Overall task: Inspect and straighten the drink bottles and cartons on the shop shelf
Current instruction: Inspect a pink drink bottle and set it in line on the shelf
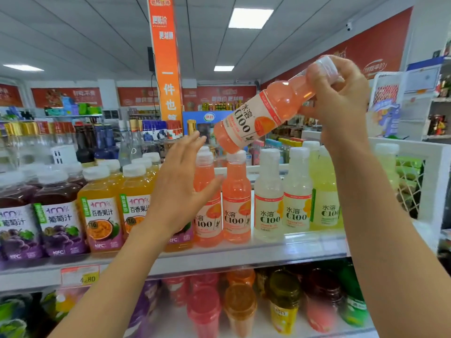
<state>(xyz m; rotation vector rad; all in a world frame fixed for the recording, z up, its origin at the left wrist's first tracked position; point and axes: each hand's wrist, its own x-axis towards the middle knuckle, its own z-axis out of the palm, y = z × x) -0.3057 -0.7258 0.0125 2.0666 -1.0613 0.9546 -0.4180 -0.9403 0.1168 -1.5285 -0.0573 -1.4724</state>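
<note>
Pink plastic juice bottle (266,113) with a white cap is tilted in the air above the white shop shelf (244,254). The right hand (341,93) grips its neck. The left hand (180,184), fingers straight, reaches toward pink bottles (235,206) standing on that shelf.

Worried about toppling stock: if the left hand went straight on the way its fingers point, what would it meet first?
Likely the left hand meets the leftmost pink bottle on the shelf, near its neck; depth is unclear.
</note>
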